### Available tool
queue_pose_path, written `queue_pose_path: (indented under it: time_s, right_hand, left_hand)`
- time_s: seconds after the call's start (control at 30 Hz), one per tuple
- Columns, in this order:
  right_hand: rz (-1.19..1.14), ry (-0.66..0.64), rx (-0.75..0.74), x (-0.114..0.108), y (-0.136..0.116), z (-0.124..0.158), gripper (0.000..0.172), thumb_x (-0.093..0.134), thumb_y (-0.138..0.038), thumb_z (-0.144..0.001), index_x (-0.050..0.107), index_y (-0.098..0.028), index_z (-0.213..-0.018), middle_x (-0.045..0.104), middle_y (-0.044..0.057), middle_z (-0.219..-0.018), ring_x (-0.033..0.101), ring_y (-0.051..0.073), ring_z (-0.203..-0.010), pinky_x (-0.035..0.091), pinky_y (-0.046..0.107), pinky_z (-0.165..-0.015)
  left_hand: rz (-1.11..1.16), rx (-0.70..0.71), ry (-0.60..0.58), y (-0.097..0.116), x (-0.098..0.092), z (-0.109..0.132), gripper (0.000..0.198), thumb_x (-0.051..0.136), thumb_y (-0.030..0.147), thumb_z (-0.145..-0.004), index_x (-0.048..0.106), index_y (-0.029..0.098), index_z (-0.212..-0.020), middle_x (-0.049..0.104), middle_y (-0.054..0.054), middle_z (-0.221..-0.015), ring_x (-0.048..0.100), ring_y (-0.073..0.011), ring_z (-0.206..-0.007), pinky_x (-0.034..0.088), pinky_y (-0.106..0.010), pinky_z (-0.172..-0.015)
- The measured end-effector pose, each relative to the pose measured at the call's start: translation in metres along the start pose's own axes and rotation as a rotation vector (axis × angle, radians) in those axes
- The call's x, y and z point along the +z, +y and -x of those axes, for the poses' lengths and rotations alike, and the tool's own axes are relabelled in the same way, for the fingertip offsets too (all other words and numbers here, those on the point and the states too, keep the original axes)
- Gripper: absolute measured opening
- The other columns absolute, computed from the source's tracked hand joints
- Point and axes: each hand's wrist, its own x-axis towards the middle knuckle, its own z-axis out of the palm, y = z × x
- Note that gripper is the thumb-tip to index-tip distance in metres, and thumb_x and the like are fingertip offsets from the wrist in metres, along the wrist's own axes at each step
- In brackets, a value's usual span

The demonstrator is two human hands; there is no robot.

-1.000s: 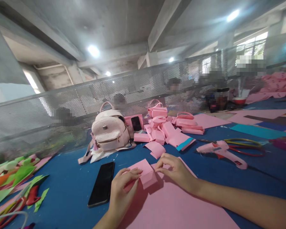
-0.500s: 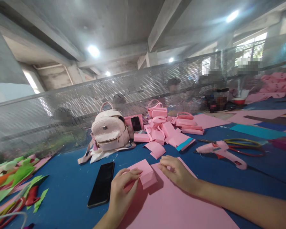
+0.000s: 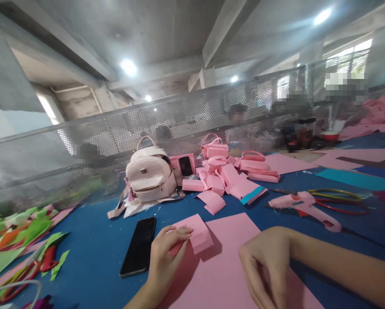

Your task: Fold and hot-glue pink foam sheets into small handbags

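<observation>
A small folded pink paper box (image 3: 195,234) sits on the far left corner of a large pink foam sheet (image 3: 226,266) spread on the blue table (image 3: 96,249). My left hand (image 3: 165,255) rests against the box's left side, fingers curled onto its top edge. Nearer to me on the sheet, my right hand (image 3: 266,266) is apart from the box; it is bent at the wrist with fingers pointing down and back, mostly hidden.
A black phone (image 3: 139,246) lies left of the box. Behind stand a pale pink backpack (image 3: 150,176), a heap of pink paper bags (image 3: 227,171) and a pink glue gun (image 3: 303,205) with cables. Green and red scraps (image 3: 15,240) are at the left. People sit behind a mesh screen (image 3: 179,120).
My right hand has left the box's right edge and drawn back toward me over the sheet. The left hand and the box have stayed in place.
</observation>
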Motion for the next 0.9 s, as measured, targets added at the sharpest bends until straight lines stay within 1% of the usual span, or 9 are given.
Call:
queue_pose_path:
  time_s: [0.07, 0.1, 0.17, 0.23, 0.3, 0.37, 0.47, 0.57, 0.9]
  right_hand:
    - [-0.021, 0.16, -0.054, -0.003, 0.01, -0.008, 0.044, 0.082, -0.057, -0.065, 0.071, -0.015, -0.071, 0.068, 0.002, -0.067, 0.059, 0.01, -0.053, 0.05, 0.018, -0.052]
    - [-0.026, 0.319, -0.118, -0.006, 0.017, -0.014, 0.047, 0.081, -0.059, -0.065, 0.066, -0.015, -0.065, 0.062, -0.002, -0.059, 0.052, 0.007, -0.046, 0.044, 0.017, -0.045]
    - [0.048, 0.64, -0.268, -0.012, 0.032, -0.029, 0.051, 0.07, -0.064, -0.076, 0.06, -0.016, -0.063, 0.057, -0.004, -0.054, 0.046, 0.006, -0.042, 0.038, 0.018, -0.043]
    - [0.266, 0.954, -0.368, -0.014, 0.042, -0.041, 0.041, 0.066, -0.055, -0.085, 0.063, -0.016, -0.071, 0.061, -0.001, -0.063, 0.053, 0.01, -0.056, 0.043, 0.021, -0.054]
    - [0.513, 1.133, -0.401, -0.012, 0.047, -0.047, 0.024, 0.068, -0.042, -0.087, 0.069, -0.019, -0.082, 0.065, 0.0, -0.078, 0.057, 0.014, -0.07, 0.044, 0.024, -0.065]
    - [0.681, 1.189, -0.391, -0.006, 0.048, -0.049, 0.012, 0.069, -0.034, -0.087, 0.071, -0.023, -0.09, 0.066, 0.001, -0.087, 0.057, 0.016, -0.078, 0.045, 0.026, -0.07]
    - [0.797, 1.191, -0.382, 0.003, 0.049, -0.05, 0.007, 0.069, -0.031, -0.088, 0.073, -0.025, -0.091, 0.065, 0.001, -0.09, 0.059, 0.016, -0.084, 0.045, 0.026, -0.073]
    - [0.828, 1.216, -0.399, 0.004, 0.05, -0.049, 0.008, 0.071, -0.033, -0.087, 0.074, -0.025, -0.087, 0.065, 0.001, -0.086, 0.06, 0.017, -0.083, 0.045, 0.026, -0.073]
    - [0.878, 1.283, -0.462, 0.002, 0.055, -0.051, 0.02, 0.069, -0.037, -0.088, 0.072, -0.023, -0.075, 0.066, 0.001, -0.073, 0.059, 0.018, -0.076, 0.043, 0.029, -0.07]
  left_hand:
    - [-0.001, 0.006, -0.009, 0.0, 0.0, 0.0, 0.019, 0.06, 0.01, -0.088, 0.069, 0.026, -0.091, 0.079, 0.001, -0.097, 0.074, -0.019, -0.091, 0.055, -0.036, -0.086]
    - [-0.003, 0.007, -0.014, 0.0, -0.001, 0.0, 0.019, 0.06, 0.01, -0.088, 0.069, 0.026, -0.091, 0.079, 0.0, -0.098, 0.074, -0.019, -0.091, 0.055, -0.036, -0.086]
    - [-0.008, 0.016, -0.019, 0.001, 0.0, 0.0, 0.018, 0.06, 0.01, -0.088, 0.068, 0.026, -0.092, 0.079, 0.0, -0.098, 0.074, -0.0188, -0.092, 0.054, -0.036, -0.086]
    - [-0.021, 0.038, -0.024, 0.001, 0.0, 0.001, 0.019, 0.061, 0.01, -0.088, 0.068, 0.026, -0.094, 0.079, 0.001, -0.099, 0.074, -0.0179, -0.092, 0.054, -0.035, -0.086]
    - [-0.037, 0.061, -0.031, 0.001, 0.0, 0.0, 0.021, 0.061, 0.008, -0.088, 0.067, 0.026, -0.096, 0.078, 0.002, -0.1, 0.074, -0.017, -0.093, 0.053, -0.034, -0.087]
    - [-0.046, 0.095, -0.041, 0.001, 0.001, 0.0, 0.022, 0.061, 0.007, -0.087, 0.066, 0.026, -0.097, 0.078, 0.002, -0.1, 0.074, -0.0166, -0.095, 0.052, -0.033, -0.088]
    - [-0.054, 0.171, -0.046, 0.002, 0.001, -0.001, 0.025, 0.06, 0.004, -0.086, 0.066, 0.026, -0.097, 0.079, 0.003, -0.098, 0.074, -0.0163, -0.095, 0.05, -0.032, -0.088]
    - [-0.054, 0.21, -0.046, 0.004, 0.001, -0.001, 0.027, 0.06, 0.003, -0.085, 0.065, 0.026, -0.097, 0.079, 0.003, -0.098, 0.074, -0.0158, -0.096, 0.049, -0.031, -0.088]
    - [-0.063, 0.22, -0.051, 0.006, 0.0, -0.002, 0.025, 0.06, 0.003, -0.085, 0.065, 0.026, -0.095, 0.079, 0.002, -0.096, 0.074, -0.0161, -0.094, 0.05, -0.032, -0.088]
